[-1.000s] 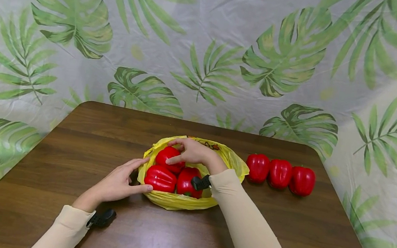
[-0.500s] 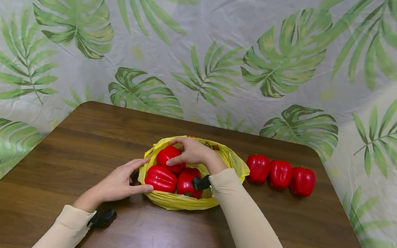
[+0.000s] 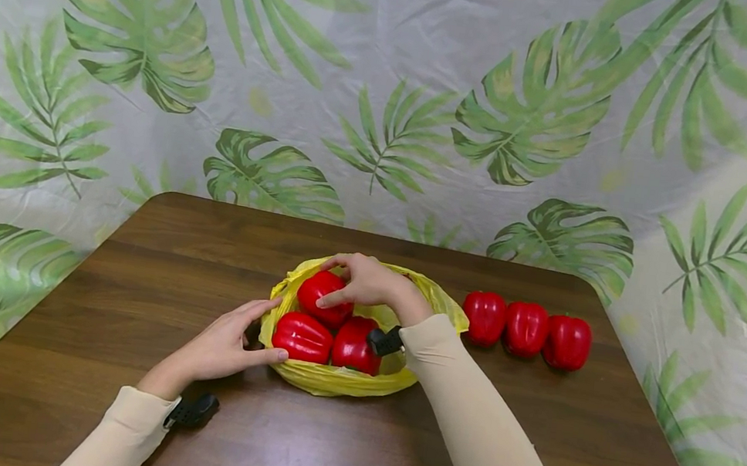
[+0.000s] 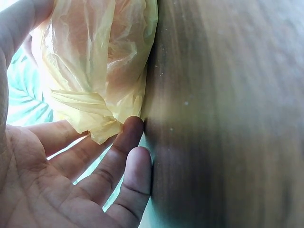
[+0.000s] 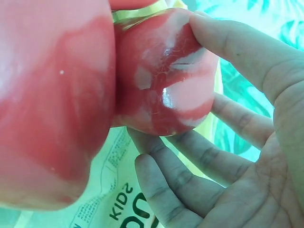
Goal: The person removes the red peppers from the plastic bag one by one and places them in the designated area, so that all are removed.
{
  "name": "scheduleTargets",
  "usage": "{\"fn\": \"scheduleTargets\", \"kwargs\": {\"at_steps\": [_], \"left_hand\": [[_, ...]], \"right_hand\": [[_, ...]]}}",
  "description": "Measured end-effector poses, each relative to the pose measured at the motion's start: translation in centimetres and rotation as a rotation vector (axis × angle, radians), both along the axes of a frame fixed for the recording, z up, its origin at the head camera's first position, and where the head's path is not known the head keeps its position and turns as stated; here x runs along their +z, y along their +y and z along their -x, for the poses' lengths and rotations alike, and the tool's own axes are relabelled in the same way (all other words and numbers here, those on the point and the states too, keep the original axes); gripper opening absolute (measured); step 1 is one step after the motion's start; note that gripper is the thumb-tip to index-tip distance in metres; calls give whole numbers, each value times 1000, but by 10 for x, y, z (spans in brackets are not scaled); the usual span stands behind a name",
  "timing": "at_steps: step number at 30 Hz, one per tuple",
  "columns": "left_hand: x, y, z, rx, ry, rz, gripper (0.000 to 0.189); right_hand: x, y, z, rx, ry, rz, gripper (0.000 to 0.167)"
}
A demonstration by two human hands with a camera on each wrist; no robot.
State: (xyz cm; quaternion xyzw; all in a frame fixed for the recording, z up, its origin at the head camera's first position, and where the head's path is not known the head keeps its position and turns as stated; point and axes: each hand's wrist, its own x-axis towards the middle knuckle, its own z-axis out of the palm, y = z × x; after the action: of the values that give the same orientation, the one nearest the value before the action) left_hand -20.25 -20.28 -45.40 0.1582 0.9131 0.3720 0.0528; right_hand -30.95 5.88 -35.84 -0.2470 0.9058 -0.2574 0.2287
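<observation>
A yellow plastic bag (image 3: 348,381) stands with its mouth wide on the table, holding three red bell peppers. My right hand (image 3: 370,283) reaches into it and grips the rear bell pepper (image 3: 322,293), thumb on one side and fingers on the other. The right wrist view shows this bell pepper (image 5: 166,76) between thumb and fingers. In front of it lie the left bell pepper (image 3: 301,337) and the right one (image 3: 354,343), partly behind my wrist strap. My left hand (image 3: 220,339) touches the bag's left side with spread, fairly straight fingers, thumb at the rim.
Three more red bell peppers stand in a row right of the bag, the nearest pepper (image 3: 483,318) close to its edge. The brown wooden table (image 3: 151,276) ends at the back before a leaf-patterned cloth (image 3: 423,53).
My right hand has shifted slightly to the right with the rear bell pepper, which sits a little higher and further right in the bag. The left hand has stayed in place.
</observation>
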Motion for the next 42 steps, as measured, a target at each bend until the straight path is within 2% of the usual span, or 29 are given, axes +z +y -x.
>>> {"fn": "scheduleTargets", "kwargs": {"at_steps": [7,15,21,30,42], "left_hand": [[-1,0,0,1,7,3,97],[-1,-1,0,2,7,2,96],[-2,-1,0,6,5,4,96],[-1,0,0,0,26,5,95],[-2,0,0,0,33,7,95]], "right_hand": [[5,5,-1,0,5,12,67],[12,11,-1,10,61,1,68],[19,19,-4,2,42,52,68],[28,39,-3,-58,43,138,66],[29,70,-10,-129,68,226,67]]}}
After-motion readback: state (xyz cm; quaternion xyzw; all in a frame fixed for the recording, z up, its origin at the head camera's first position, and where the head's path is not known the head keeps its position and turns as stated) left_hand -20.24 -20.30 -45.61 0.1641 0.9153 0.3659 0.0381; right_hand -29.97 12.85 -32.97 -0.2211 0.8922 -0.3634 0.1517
